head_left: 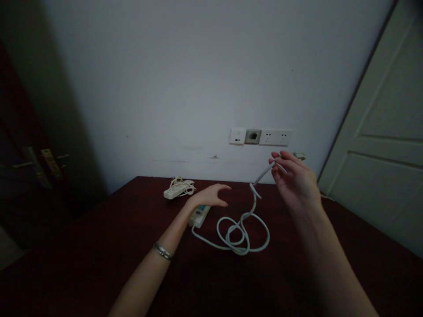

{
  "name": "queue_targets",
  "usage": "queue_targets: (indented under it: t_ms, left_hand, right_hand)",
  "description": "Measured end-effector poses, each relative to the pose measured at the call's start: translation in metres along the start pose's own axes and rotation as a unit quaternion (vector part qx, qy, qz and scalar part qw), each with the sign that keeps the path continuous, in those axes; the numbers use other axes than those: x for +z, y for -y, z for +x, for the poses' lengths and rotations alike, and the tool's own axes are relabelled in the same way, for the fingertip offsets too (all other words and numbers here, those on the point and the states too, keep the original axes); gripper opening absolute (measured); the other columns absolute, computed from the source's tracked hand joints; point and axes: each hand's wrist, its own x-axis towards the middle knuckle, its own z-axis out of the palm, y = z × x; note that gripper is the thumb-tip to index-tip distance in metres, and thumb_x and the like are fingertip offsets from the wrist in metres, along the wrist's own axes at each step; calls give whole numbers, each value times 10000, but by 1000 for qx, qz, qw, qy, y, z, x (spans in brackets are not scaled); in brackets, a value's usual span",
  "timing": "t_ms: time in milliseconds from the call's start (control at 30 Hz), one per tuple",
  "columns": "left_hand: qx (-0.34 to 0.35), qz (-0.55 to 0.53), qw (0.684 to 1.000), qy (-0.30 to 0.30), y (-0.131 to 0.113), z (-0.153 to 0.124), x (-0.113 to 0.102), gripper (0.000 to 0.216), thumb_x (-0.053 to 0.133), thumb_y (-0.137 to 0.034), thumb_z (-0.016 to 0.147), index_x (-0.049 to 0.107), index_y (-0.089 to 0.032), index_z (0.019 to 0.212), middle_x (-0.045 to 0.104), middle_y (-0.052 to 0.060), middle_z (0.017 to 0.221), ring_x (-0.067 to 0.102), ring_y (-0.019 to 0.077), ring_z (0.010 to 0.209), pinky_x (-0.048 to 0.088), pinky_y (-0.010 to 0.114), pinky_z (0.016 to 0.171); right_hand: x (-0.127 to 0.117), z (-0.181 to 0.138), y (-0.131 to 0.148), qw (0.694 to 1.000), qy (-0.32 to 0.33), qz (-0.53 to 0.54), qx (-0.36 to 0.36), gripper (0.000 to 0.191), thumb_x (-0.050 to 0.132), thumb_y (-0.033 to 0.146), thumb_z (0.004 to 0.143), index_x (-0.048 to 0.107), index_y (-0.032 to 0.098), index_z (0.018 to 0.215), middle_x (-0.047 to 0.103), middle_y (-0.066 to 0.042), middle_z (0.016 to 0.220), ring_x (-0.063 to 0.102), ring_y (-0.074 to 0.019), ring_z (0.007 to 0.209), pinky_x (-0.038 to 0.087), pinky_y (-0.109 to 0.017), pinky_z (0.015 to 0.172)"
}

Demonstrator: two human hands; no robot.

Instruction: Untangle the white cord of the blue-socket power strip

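Head view, cord (245, 215) between hands (213, 195) (299, 178), table edge (228, 182)

Dim light, deep shadow left, stretched edges

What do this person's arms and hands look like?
Both are bare, with no sleeves or gloves showing. Behind the left hand, a silvery metallic band circles the forearm; the right hand shows no ring or bracelet.

Left hand (209, 196) low in a loose C, right hand (299, 179) higher in a pinch
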Motion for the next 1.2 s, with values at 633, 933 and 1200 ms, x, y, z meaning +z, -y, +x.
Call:
queue_targets:
  t_ms: [633,933,1200]
  left_hand:
    - [90,-464,870,-140,-57,20,32,459,647,-377,712,542,-92,1056,634,94,854,618,140,657,470,285,675]
    - [67,-523,820,-222,-55,13,9,439,662,-373,682,568,-125,1032,626,44,841,588,125,693,489,273,685]
    - [76,-517,818,-240,-40,5,-22,365,611,-323,705,564,-86,978,594,25,716,542,100,525,468,259,550]
  right_hand:
    - [2,6,-19,998,37,54,14,177,674,162,654,515,169,733,639,-70,1019,624,-146,892,536,-244,782]
    - [-3,11,-57,968,135,37,207,119,596,200,702,535,180,802,623,-84,1038,645,-191,881,538,-300,754]
    - [-23,18,-12,902,277,-292,158,227,669,324,686,649,117,776,676,-81,721,588,-104,500,483,-197,472]
